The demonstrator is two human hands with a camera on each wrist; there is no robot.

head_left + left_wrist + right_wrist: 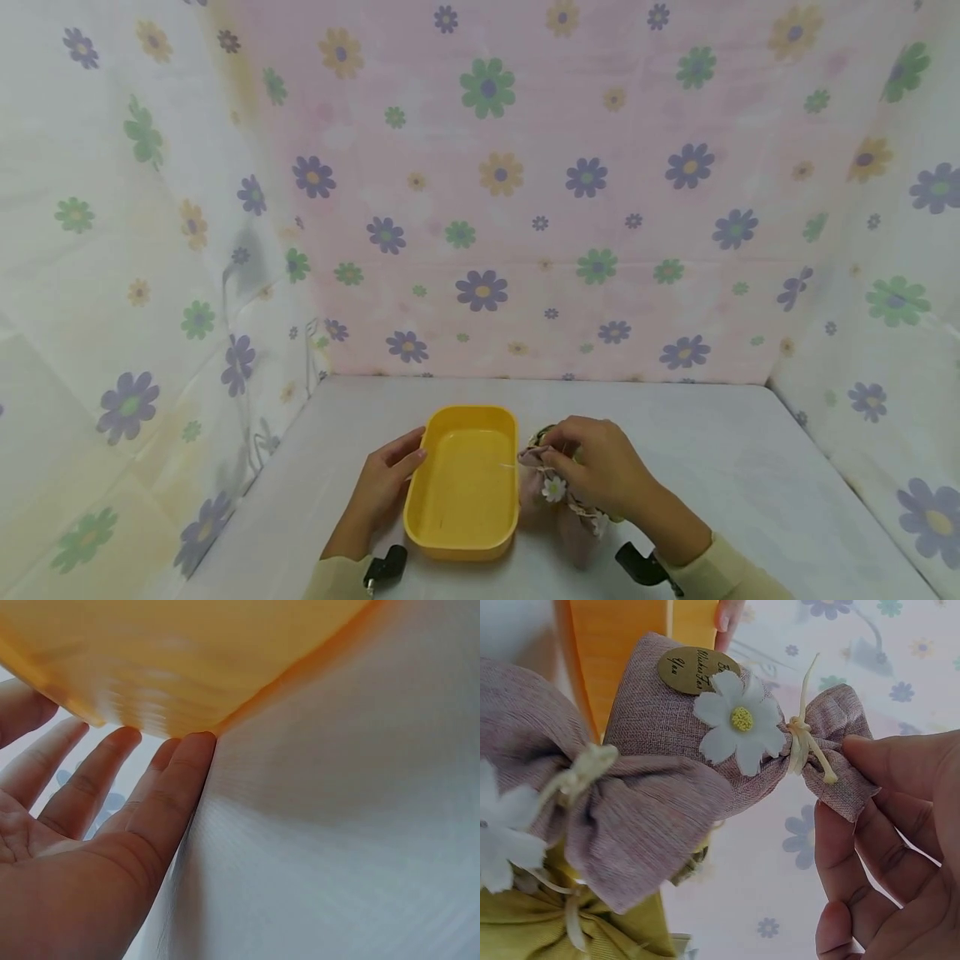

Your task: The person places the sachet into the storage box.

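Observation:
My right hand pinches the gathered top of a mauve cloth sachet between thumb and fingers. Cream ribbon ties its neck, and it bears a white flower and an oval tag with writing. My left hand rests against the left side of a yellow plastic tray; in the left wrist view its fairly straight fingers touch the tray wall. A second mauve sachet and a mustard-yellow sachet lie close by the right hand, which partly hides the group in the head view.
The yellow tray stands on a white-covered table. Flower-printed cloth hangs behind and on both sides. Black wrist devices show at both sleeves.

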